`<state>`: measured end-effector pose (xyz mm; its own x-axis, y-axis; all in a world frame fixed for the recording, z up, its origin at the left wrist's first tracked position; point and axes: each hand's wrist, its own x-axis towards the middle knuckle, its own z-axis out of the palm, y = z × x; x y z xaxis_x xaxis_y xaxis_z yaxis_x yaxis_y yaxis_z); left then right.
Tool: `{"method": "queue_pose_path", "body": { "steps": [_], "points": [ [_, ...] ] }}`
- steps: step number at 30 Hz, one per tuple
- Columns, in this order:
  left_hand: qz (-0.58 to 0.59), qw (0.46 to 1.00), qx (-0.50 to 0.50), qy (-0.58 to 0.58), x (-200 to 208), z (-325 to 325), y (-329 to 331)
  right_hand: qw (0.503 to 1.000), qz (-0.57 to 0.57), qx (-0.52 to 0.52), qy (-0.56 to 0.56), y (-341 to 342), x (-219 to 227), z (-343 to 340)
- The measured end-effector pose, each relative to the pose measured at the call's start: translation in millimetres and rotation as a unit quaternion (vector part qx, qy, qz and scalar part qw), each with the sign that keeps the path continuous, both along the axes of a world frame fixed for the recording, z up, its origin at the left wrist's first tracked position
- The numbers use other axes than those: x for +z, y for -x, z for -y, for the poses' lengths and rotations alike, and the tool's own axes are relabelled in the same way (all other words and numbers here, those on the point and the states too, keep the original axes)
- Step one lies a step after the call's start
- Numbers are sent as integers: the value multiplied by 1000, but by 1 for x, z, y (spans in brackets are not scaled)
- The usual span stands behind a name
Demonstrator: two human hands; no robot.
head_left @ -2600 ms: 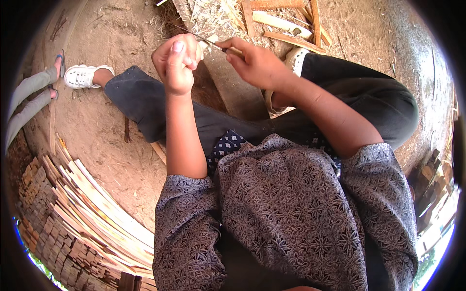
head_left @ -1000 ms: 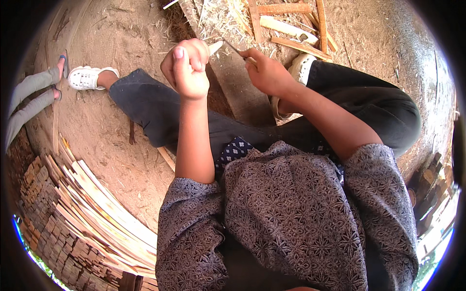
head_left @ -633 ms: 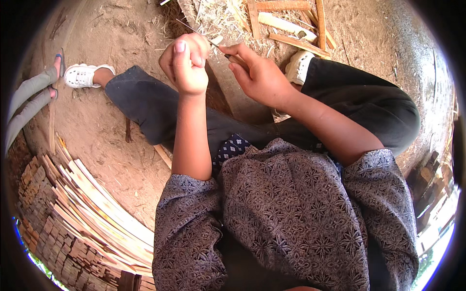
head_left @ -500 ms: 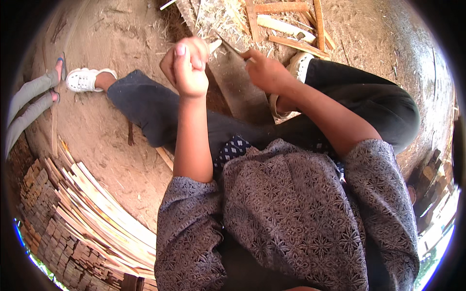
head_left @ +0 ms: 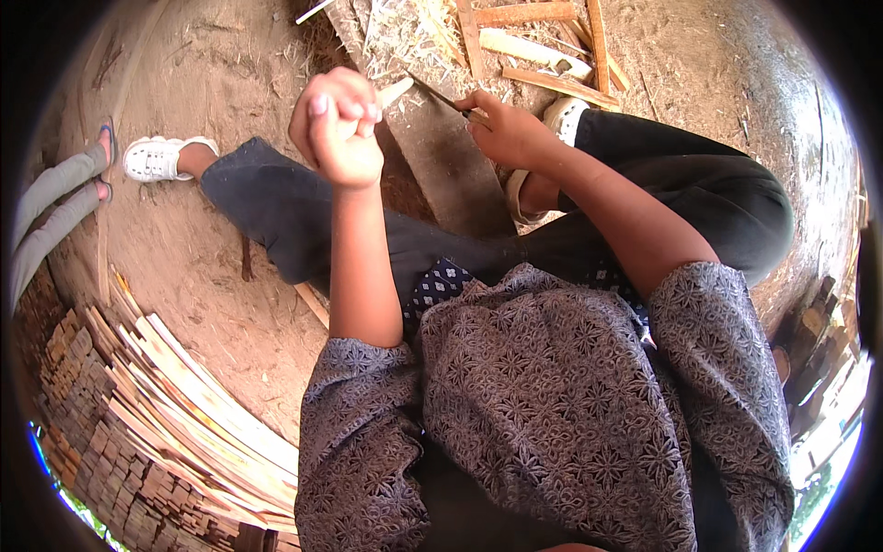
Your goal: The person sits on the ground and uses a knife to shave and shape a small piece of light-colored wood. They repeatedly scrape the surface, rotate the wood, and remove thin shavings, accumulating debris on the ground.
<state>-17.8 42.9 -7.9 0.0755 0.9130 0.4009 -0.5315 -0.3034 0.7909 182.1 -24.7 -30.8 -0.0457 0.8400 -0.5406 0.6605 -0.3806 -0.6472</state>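
Observation:
My left hand (head_left: 338, 129) is closed round a pale piece of wood (head_left: 395, 91), whose light end sticks out to the right of the fist. In my right hand (head_left: 506, 131) is a knife (head_left: 436, 94), gripped by its handle, with the dark blade pointing up and left. The blade's tip comes close to the end of the wood; whether they touch I cannot tell. Beneath both hands lies a broad worn plank (head_left: 451, 175), running from between my legs toward the far side. The rest of the wood piece is hidden in my left fist.
Pale shavings (head_left: 414, 37) cover the plank's far end. Beside them lie several wooden strips (head_left: 529, 14) on the dirt floor (head_left: 230, 304). Long slats (head_left: 184, 386) and stacked blocks (head_left: 129, 460) stand at the lower left. Another person's legs (head_left: 60, 189) are at the far left.
My left hand has shifted slightly left with the wood piece. The knife now shows more of its blade, and my right hand has turned a little.

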Motion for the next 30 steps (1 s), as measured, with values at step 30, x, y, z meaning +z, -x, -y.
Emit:
{"method": "queue_pose_path", "body": {
  "steps": [30],
  "points": [
    [-174, 975, 119, -69, -1, -34, 6, 963, -123, -87, -223, -2, 36, 4]
  ]
}}
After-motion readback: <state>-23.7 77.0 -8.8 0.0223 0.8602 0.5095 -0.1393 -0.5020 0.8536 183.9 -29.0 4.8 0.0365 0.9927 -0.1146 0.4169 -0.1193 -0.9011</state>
